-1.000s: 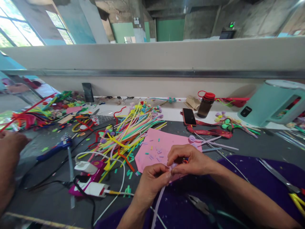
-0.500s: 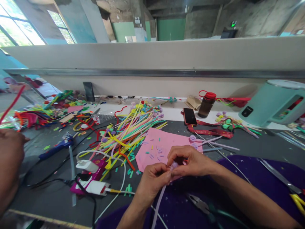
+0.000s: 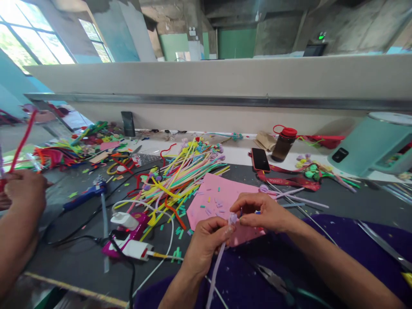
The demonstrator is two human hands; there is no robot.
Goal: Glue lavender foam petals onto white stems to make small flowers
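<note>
A small lavender pipe-cleaner flower (image 3: pixel 232 218) is held up between my two hands, its pale stem (image 3: pixel 216 274) hanging down toward my lap. My left hand (image 3: pixel 206 242) is closed, thumb and index finger pinching the flower just under its head. From the other side, my right hand (image 3: pixel 265 211) is closed with thumb and fingertips at the flower's edge; the exact contact is partly hidden. Beneath both hands lies a pink sheet (image 3: pixel 234 186) scattered with short lavender clippings. Finished-looking lavender flowers (image 3: pixel 263 189) with stems rest at its right edge. Pliers (image 3: pixel 272 278) lie on the dark purple cloth (image 3: pixel 317 249).
Bundled pipe cleaners (image 3: pixel 170 180) fill the table's middle. Left are a glue gun (image 3: pixel 85 195), a magenta power strip (image 3: pixel 138 236) and cables. A phone (image 3: pixel 260 159), bottle (image 3: pixel 283 143), kettle (image 3: pixel 370 143) and scissors (image 3: pixel 383 242) stand or lie right. Another person's hand (image 3: pixel 25 193) holds red pipe cleaner.
My hands have drawn slightly apart, so the flower head shows more between them. The other person's hand has come further into view at the left. The whole view has shifted a little.
</note>
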